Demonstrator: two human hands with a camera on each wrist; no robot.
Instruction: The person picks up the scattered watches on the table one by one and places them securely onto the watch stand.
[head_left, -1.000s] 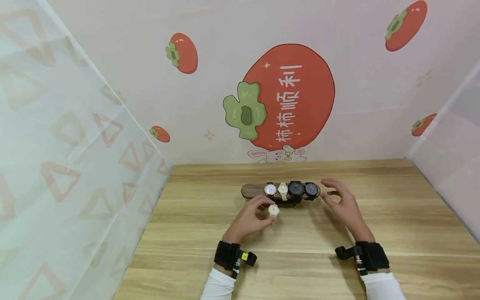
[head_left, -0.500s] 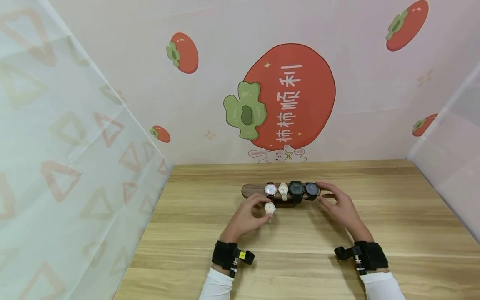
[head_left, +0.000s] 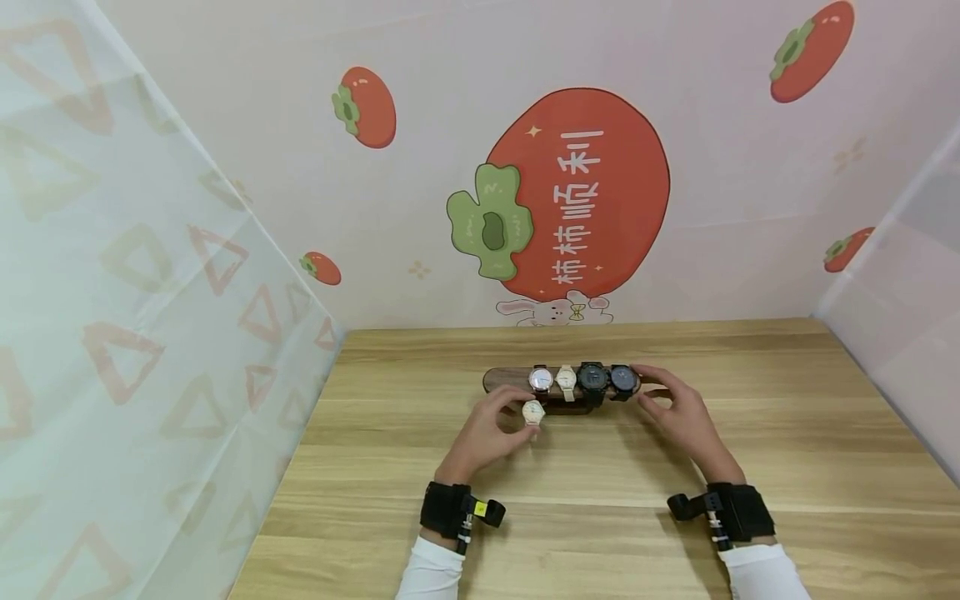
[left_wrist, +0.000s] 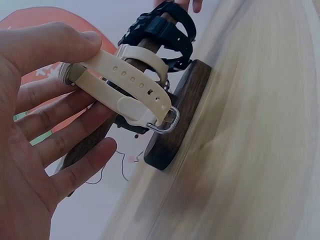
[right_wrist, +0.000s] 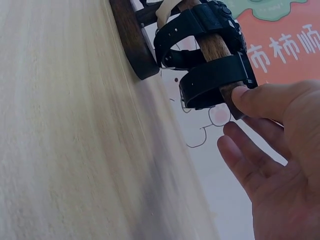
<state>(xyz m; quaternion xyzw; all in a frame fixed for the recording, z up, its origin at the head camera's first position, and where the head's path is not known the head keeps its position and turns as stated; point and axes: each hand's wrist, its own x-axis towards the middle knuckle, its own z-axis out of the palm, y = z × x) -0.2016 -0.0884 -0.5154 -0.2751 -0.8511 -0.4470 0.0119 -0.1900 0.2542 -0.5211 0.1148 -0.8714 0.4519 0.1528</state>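
My left hand pinches a cream-strapped wristwatch just in front of the wooden watch stand. In the left wrist view its strap is buckled into a loop, and the thumb presses near the watch case. Several watches sit side by side on the stand's bar: a white-faced watch, a cream watch, a bulky black watch and a dark-blue-faced watch. At the bar's right end, my right hand grips the tip between thumb and fingers, beside the outermost black strap.
The stand's dark base rests on the wood-grain table, near its back edge. Behind rises a backdrop printed with persimmons. A patterned side sheet borders the table at left.
My left hand has carried the cream watch a little left and toward the stand. My right hand has moved left from beside the bar and taken hold of its end.
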